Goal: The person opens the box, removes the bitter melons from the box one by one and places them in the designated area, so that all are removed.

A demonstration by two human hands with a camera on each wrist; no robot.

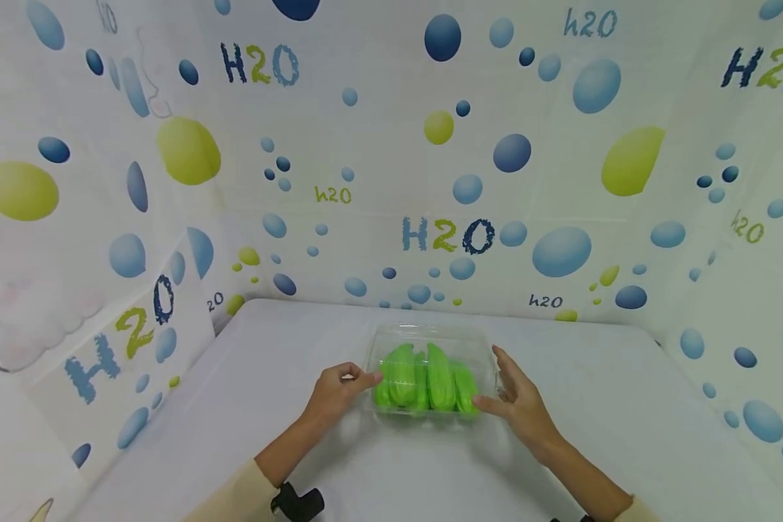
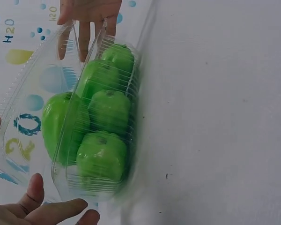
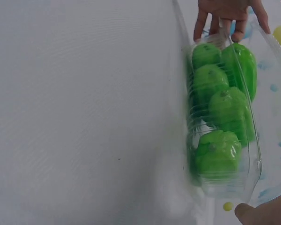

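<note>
A clear plastic clamshell box (image 1: 424, 333) stands on the white table in the head view. Inside lie several bright green lobed vegetables (image 2: 102, 154), which look like peppers. In the wrist views its lid (image 3: 271, 117) rises at an angle from the ribbed base. My left hand (image 1: 341, 391) is at the box's left side, thumb tip against the clear plastic. On the opposite side my right hand (image 1: 522, 406) has its fingers spread, the thumb at the front corner and the other fingers along the side. Both hands' fingers look mostly straight in the wrist views.
The white table (image 1: 287, 341) extends around the box. Behind it and at both sides hangs a pale sheet (image 1: 365, 145) printed with blue and green dots and H2O lettering. A black wrist device (image 1: 298, 502) sits by the left sleeve.
</note>
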